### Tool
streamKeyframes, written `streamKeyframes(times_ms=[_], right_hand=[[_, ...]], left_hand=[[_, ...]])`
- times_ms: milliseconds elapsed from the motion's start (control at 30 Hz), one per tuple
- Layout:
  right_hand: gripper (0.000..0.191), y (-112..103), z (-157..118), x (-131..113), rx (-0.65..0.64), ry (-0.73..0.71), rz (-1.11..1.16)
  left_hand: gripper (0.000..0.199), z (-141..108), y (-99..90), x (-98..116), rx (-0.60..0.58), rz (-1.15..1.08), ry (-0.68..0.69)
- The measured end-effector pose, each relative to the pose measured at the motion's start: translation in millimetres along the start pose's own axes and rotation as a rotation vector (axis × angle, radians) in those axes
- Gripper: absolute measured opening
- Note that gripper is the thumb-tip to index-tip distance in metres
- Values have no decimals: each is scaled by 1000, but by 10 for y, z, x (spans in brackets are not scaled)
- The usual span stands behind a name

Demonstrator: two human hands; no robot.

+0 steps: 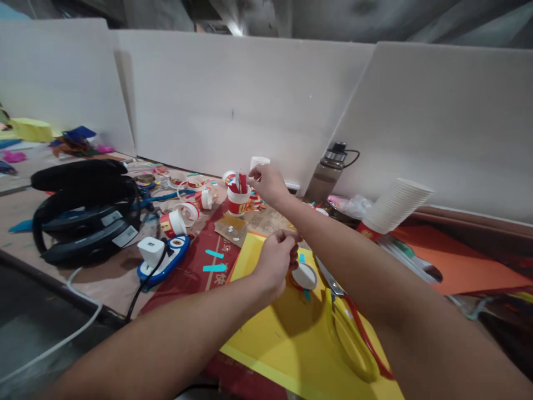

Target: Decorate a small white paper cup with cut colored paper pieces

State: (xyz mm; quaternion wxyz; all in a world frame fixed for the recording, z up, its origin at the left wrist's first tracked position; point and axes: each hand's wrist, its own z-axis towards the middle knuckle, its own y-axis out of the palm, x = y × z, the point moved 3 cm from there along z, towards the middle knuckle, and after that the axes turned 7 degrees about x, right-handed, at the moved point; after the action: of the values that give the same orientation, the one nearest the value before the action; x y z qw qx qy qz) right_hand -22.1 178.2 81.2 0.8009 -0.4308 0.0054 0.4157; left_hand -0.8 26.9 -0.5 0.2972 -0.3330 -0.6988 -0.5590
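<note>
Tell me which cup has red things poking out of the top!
The upright red-and-white cup beside the right hand. Red pieces stick up from it, while the tipped-over cup close to the headphones has none.

Right hand extended, left hand nearer, fingers curled

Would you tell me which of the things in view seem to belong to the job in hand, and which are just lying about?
Seemingly in the job:
- filled paper cup, by the right hand
- small white round piece, by the left hand
- yellow sheet
- scissors

Probably just lying about:
- headphones
- white charger
- bottle
</note>
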Motion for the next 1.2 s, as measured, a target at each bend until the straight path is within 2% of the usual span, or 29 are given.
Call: streamKeyframes(times_ms=[167, 333, 600, 800, 1000, 1200], right_hand=[[17, 307, 226, 95, -35, 52, -101], [9, 416, 273, 147, -61, 73, -106], [13, 210, 285, 167, 25, 133, -21], [7, 57, 243, 202, 123, 220, 105], [6, 33, 221, 171, 89, 199, 124], [8, -29, 294, 137, 199, 163, 87]], left_hand=[[15, 3, -19, 46, 82, -85, -29], [17, 1, -23, 70, 118, -108, -44], [18, 22, -17, 50, 76, -80, -34], [14, 38, -28, 78, 69, -75, -14], [17, 37, -30, 104, 69, -76, -2], [19, 30, -22, 127, 69, -83, -8]])
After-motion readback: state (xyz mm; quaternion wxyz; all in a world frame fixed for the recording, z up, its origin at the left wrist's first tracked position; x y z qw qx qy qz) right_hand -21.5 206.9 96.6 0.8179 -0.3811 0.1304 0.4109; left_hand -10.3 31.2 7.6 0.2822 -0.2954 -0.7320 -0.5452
